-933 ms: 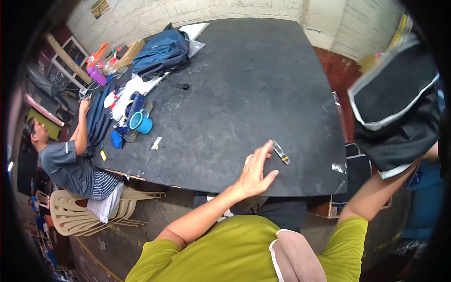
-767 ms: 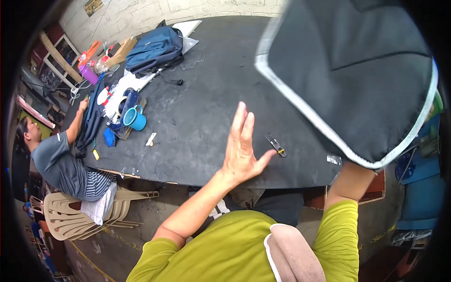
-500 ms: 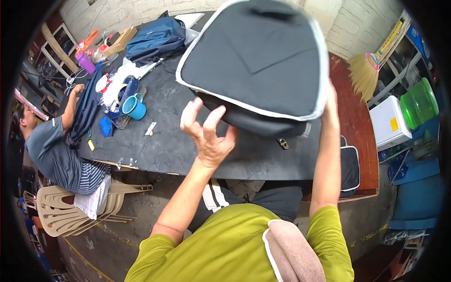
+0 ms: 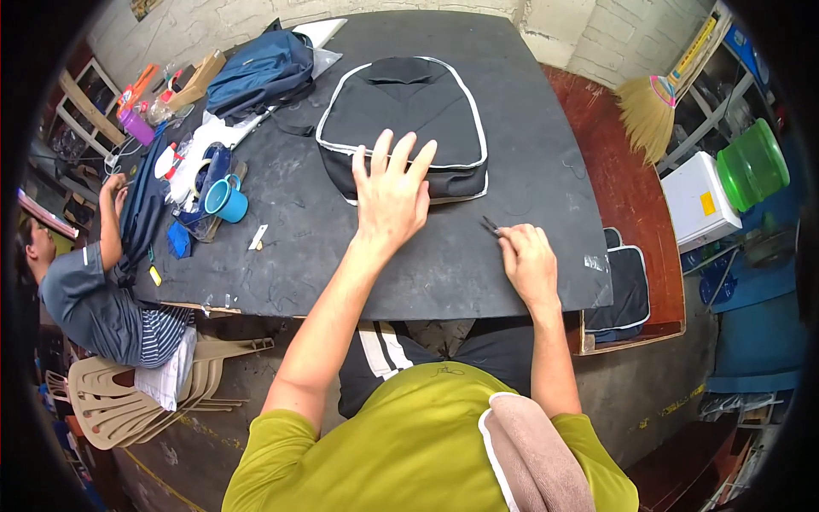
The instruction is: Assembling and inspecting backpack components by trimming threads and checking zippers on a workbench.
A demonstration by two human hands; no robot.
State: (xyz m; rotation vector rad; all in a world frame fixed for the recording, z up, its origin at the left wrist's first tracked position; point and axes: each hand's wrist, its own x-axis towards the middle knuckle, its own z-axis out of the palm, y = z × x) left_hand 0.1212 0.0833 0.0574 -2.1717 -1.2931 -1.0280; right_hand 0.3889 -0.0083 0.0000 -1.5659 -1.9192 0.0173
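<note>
A black backpack [image 4: 409, 115] with pale grey piping lies flat on the dark table, its loop-shaped top pocket or handle area at the far end. My left hand [image 4: 388, 200] rests over its near edge, fingers stretched and slightly spread toward the panel, not closed round anything. To the right of the bag, my right hand [image 4: 531, 260] is closed on small dark thread snips [image 4: 490, 225], whose two tips point up and left. Most of the snips is hidden by the fingers.
On the left of the black table [image 4: 299, 282] are a blue cup [image 4: 227, 200], a tape roll, a small blade [image 4: 258, 237] and a navy backpack [image 4: 264, 68]. A co-worker [image 4: 85, 282] sits at the left edge. A reddish wooden bin [image 4: 665, 316] holding black pieces stands right.
The backpack has come down from being held up in both hands and now lies on the table. My right hand has let go of it and picked up the snips from the tabletop.
</note>
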